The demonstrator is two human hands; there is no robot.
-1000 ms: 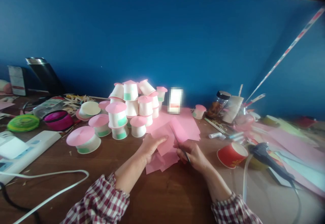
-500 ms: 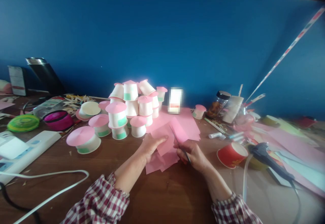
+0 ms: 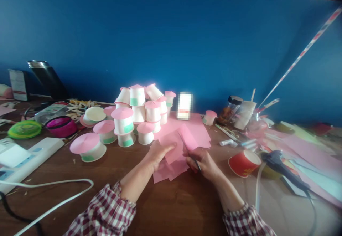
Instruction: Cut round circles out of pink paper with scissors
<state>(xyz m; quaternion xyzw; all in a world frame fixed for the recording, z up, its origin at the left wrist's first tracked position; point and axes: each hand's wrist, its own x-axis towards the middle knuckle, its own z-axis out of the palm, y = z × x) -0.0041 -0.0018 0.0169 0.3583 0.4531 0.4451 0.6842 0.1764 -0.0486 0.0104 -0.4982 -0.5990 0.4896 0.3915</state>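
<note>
My left hand (image 3: pixel 157 154) is closed on a pink paper sheet (image 3: pixel 173 151), its thumb pressed on top and its other fingers hidden underneath. Closed round a slim, dark, knife-like tool (image 3: pixel 197 165), my right hand (image 3: pixel 203 162) sits at the sheet's right side. The tool's thin front end meets the paper, where a pink flap (image 3: pixel 188 137) stands curled up and parted from the sheet. More pink pieces (image 3: pixel 171 172) lie below my hands. Behind them a larger pink sheet (image 3: pixel 199 131) rests on the table.
Paper cups with pink lids (image 3: pixel 123 120) are stacked to the left. A bright phone-like screen (image 3: pixel 184 106), blurred out, stands behind. To the right are a red paper cup (image 3: pixel 243 163), a glue gun (image 3: pixel 285 170) and a jar (image 3: pixel 232 109). A power strip (image 3: pixel 44 154) and white cable (image 3: pixel 61 183) lie left.
</note>
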